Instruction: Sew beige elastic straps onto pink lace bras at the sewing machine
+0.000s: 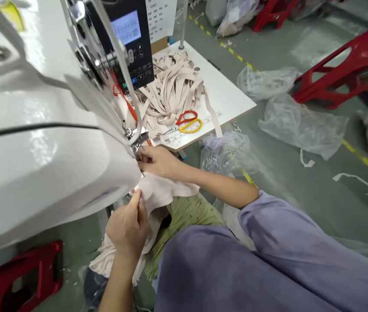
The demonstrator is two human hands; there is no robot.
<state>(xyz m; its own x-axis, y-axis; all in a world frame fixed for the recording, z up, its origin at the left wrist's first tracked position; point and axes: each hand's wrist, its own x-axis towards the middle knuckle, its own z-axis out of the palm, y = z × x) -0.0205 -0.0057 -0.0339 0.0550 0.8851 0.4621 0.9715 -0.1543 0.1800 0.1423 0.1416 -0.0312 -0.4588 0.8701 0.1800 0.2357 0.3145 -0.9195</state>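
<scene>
A white sewing machine (41, 164) fills the left side, tilted in my view. Pale pink fabric (159, 188) lies at its needle area and drapes down over my lap. My left hand (128, 223) pinches the fabric's near edge between thumb and forefinger. Just beyond it, close by the presser foot, my right hand (161, 162) has curled fingers gripping the same cloth; its fingertips are partly hidden by the machine head. The needle itself cannot be made out.
Behind the machine, a white tabletop (226, 91) bears a heap of beige fabric strips (177, 86) and red-and-yellow-handled scissors (188, 122). A control panel (127, 43) stands beside them. Red stools (340, 69) and plastic bags (304, 121) are on the floor.
</scene>
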